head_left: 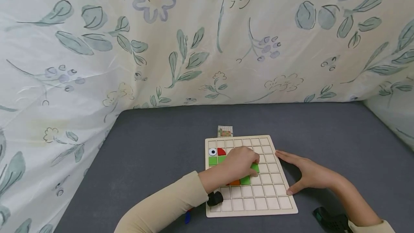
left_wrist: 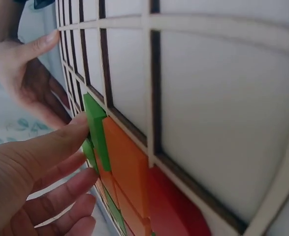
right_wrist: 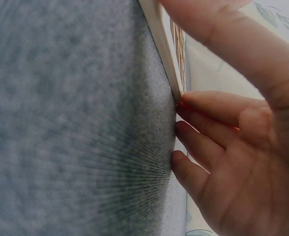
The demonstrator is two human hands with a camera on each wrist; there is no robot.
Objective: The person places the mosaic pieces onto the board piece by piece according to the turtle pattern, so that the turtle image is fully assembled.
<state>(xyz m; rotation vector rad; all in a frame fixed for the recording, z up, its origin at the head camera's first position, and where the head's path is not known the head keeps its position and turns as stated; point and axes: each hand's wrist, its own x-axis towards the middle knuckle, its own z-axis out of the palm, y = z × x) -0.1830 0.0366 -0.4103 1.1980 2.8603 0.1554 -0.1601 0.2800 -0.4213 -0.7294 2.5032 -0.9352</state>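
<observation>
My left hand lies over the middle of the pale wooden grid board, which sits flat on the grey felt-covered table. Its fingers are only loosely bent, and the thumb tip presses against the edge of a green square wooden tile standing slightly proud of its cell — touching it, not wrapped round it. From the head view that same tile peeks out at the right of my knuckles. Just near of it in the row sit another green tile and an orange square tile, both set into cells; the wrist view shows the orange tile flush against the green one, with a red piece beyond.

On the far left of the board there is a white round eye piece, a red quarter-round piece just right of it, and green tiles in the row below.

My right hand rests on the table at the board's right edge, fingers straight and together, fingertips touching the board's rim — holding nothing.

A small printed pattern card lies just beyond the far edge of the board. A floral-print cloth hangs behind and to the left of the table.
</observation>
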